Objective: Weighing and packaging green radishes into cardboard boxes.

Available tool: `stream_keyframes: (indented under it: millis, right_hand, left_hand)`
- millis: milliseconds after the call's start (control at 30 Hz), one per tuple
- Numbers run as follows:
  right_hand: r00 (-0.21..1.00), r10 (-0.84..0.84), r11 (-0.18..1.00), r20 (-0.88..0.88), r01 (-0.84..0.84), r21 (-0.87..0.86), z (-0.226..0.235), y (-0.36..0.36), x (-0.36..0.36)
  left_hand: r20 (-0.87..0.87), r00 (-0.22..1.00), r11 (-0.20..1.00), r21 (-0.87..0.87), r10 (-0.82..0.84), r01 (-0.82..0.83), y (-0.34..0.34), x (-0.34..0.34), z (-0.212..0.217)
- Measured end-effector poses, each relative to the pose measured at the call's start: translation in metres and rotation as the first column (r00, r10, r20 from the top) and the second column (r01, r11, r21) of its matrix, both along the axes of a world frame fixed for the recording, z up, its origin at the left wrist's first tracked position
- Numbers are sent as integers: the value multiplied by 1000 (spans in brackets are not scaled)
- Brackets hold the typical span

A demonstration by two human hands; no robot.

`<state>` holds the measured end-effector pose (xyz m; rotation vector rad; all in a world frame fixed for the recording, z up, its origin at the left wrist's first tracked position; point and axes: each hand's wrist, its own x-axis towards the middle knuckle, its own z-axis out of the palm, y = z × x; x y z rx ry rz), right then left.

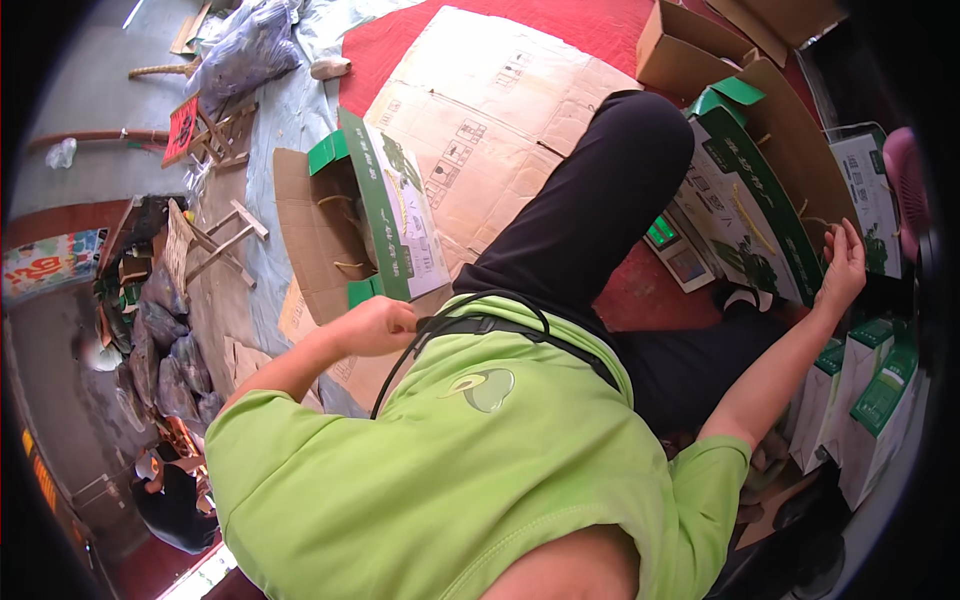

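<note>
My left hand (380,326) is closed, its fingers curled at my waist near a black cord (398,370); whether anything is inside it is hidden. Just beyond it stands an open green-and-white carton (408,215) with a brown inside and a rope handle. On the other side, my right hand (843,268) is raised with fingers stretched out, beside the raised brown flap of a second green-and-white carton (750,205). This carton is open too and has a yellow rope handle (752,215). A scale (683,258) with a lit green display shows beside it.
A flattened cardboard sheet (480,110) covers red flooring ahead. Plain brown boxes (690,50) stand at the far right, with packed cartons (870,390) near my right arm. Left are a wooden stool (225,240), dark bags (170,340) and another person (175,500).
</note>
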<state>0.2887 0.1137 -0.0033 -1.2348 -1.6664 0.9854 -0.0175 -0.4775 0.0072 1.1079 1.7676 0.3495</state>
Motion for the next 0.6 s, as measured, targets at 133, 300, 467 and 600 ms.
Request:
stream_keyframes:
  millis: [133, 300, 467, 600]
  right_hand:
    - [999, -39, 999, 21, 40, -21, -1, 4, 7]
    - [995, -17, 998, 103, 11, 58, -10, 6, 5]
    - [988, -19, 999, 153, 11, 50, -13, 10, 1]
    - [983, -13, 997, 184, -2, 83, -11, 5, 0]
  left_hand:
    - [233, 794, 824, -69, 562, -563, -1, -68, 19]
    - [-409, 64, 394, 809, 910, -437, -44, -180, -16]
    - [-756, 21, 577, 480, 654, -661, -97, -263, -67]
    - [-773, 81, 499, 322, 629, -805, -89, -258, -82]
